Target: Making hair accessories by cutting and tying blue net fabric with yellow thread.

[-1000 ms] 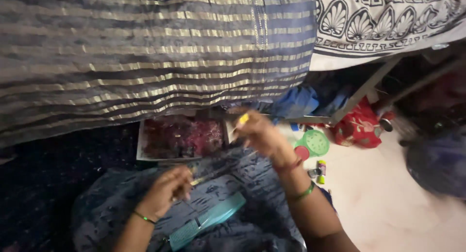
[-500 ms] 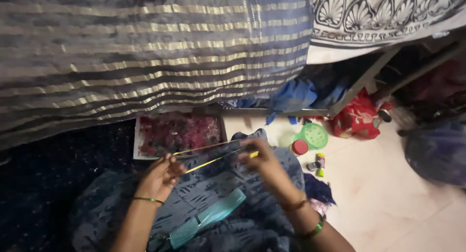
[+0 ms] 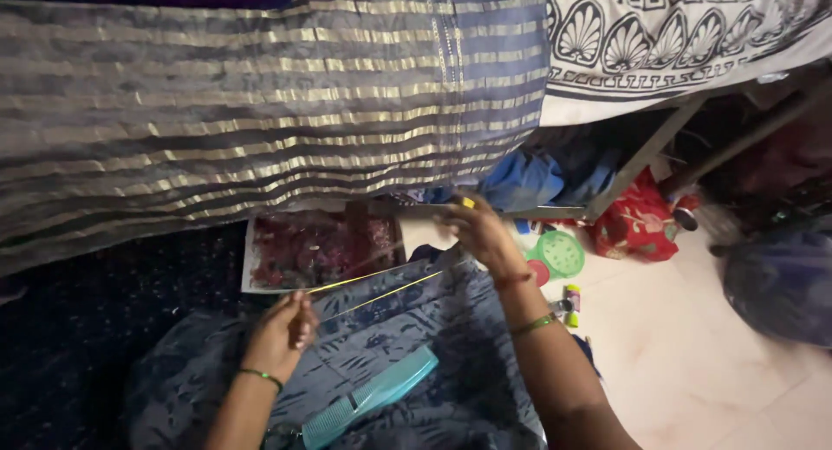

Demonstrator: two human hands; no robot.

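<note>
Thread (image 3: 381,290), yellow and doubled into two thin strands, runs taut between both hands over the lap. The left hand (image 3: 282,333) pinches the lower ends between thumb and fingertips, its grip closed tight on them. The right hand (image 3: 481,233) is raised near the hem of the striped grey-and-gold cloth (image 3: 260,112); its fingers are curled in, closed on the upper end of the strands, and a small yellow bit shows at its fingertips, too blurred to name.

From where I stand, the strands look thin enough that a harder pull could snap them or slide them out of the left pinch. They could also tangle with each other, since they lie so near together. The raised hand sits just beside the hanging cloth, so its bangles could catch the hem.

A teal comb (image 3: 368,398) lies on the blue patterned fabric (image 3: 433,346) of the lap, below the strands and apart from both hands. A tray of dark red bits (image 3: 321,251) rests on the floor behind the strands. A green round lid (image 3: 559,255), a red floral bag (image 3: 637,225) and a dark bundle (image 3: 780,285) crowd the pale floor (image 3: 685,372) at the right. A slanted metal bed leg (image 3: 646,155) stands near the right hand.
</note>
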